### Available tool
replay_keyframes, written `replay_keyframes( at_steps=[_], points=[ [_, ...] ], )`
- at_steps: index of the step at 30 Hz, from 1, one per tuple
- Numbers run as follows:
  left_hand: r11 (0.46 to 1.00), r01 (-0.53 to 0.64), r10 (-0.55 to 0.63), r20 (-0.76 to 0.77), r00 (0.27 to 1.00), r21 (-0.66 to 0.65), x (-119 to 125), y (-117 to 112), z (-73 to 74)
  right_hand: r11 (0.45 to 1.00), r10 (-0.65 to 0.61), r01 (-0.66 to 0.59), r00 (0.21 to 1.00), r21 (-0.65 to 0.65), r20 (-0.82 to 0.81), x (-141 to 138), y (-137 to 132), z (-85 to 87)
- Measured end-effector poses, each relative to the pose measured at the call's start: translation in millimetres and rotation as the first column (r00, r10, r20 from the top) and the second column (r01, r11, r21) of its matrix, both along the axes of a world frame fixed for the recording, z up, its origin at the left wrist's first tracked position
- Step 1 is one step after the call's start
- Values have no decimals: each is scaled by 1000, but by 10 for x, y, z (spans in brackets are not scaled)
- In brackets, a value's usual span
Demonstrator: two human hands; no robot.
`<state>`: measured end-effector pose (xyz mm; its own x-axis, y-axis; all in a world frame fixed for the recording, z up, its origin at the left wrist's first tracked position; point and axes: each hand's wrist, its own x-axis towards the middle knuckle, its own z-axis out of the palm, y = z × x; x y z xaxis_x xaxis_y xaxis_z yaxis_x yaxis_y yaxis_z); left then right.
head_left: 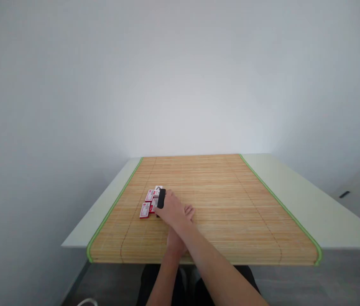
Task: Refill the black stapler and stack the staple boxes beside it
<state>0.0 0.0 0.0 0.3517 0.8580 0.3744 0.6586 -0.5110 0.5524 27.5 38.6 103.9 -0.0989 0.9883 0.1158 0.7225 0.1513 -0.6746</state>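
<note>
My right hand point(172, 208) reaches across to the left, over my left wrist. It is closed on a flat black block-like object point(161, 199), whose exact kind I cannot make out. Right beside that object lie several small red-and-white boxes, one point(144, 210) nearest to me, one point(150, 195) behind it and another point(158, 189) farther back. A further box is partly covered by the black object and my fingers. My left hand point(189, 210) lies under my right forearm on the mat; its fingertips show stretched out and apart, while the palm is hidden.
A bamboo mat point(224, 204) with green edging covers the middle of a white table point(282, 174). Behind stands a plain pale wall point(186, 85). A small dark bar point(344, 194) shows at the right. My legs are under the table's front edge.
</note>
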Motion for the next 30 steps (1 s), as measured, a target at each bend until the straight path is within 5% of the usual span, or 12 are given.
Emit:
replay_keyframes(
  at_steps=[4,7,15,18,21,25,30],
  points=[
    [998,48,-51,-80,995,-33,-17,-48,111,1000,-11,12,998,-23,65,90,82,-29],
    [995,-37,27,-105,994,-93,2,-119,249,999,-32,37,992,-34,123,300,163,-36],
    [987,-160,159,133,978,-9,42,-247,550,998,-37,45,983,-40,180,1357,231,25],
    [962,-273,271,115,956,2,37,-230,561,999,7,-1,983,-35,182,1682,181,99],
    [965,-261,259,63,964,28,79,-196,528,998,59,-53,983,-37,175,1849,157,139],
    [981,-185,187,-27,982,60,164,-168,466,993,117,-113,981,-34,154,1908,163,116],
    [970,-223,236,-173,956,93,223,-181,464,984,175,-172,971,-34,164,1937,197,107]
  ],
)
